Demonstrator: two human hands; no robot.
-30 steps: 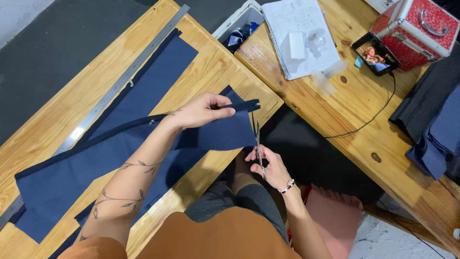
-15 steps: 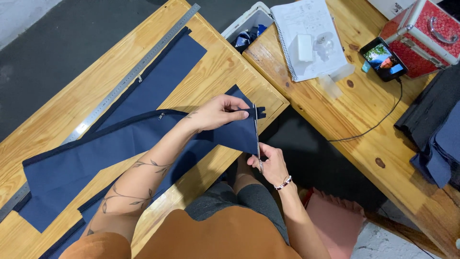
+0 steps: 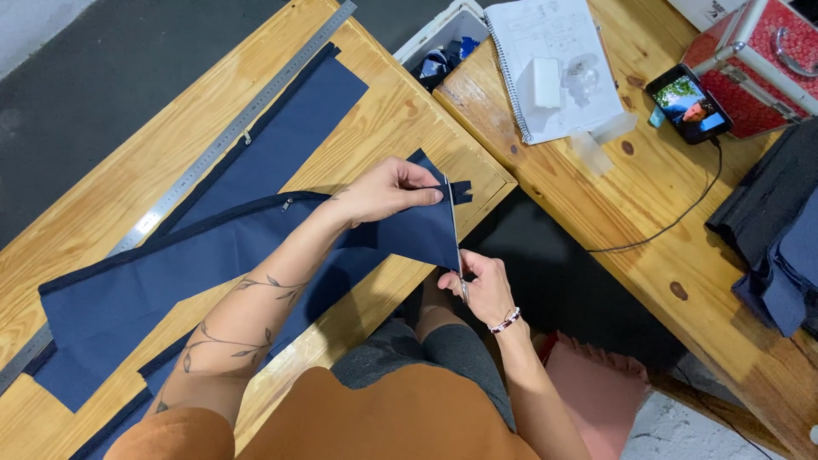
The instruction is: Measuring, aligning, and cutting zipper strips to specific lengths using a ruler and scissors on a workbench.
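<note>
My left hand (image 3: 388, 192) pinches the end of a long navy fabric piece (image 3: 256, 255) with a black zipper along its edge, holding that end up over the corner of the wooden table (image 3: 102, 204). My right hand (image 3: 481, 285) grips scissors (image 3: 456, 234) below the table edge, their blades pointing up along the fabric's right edge. The black zipper tail (image 3: 460, 192) sticks out past my left fingertips.
A long metal ruler (image 3: 230, 136) lies along the table's far side. A second wooden table (image 3: 630, 204) holds a spiral notebook (image 3: 554, 64), a phone (image 3: 688, 104) on a cable, a red case (image 3: 763, 60) and folded dark fabric (image 3: 780, 238). A bin (image 3: 443, 43) sits between the tables.
The fabric end has been lifted and folded toward me; the scissors have moved up along its edge. The view has shifted slightly.
</note>
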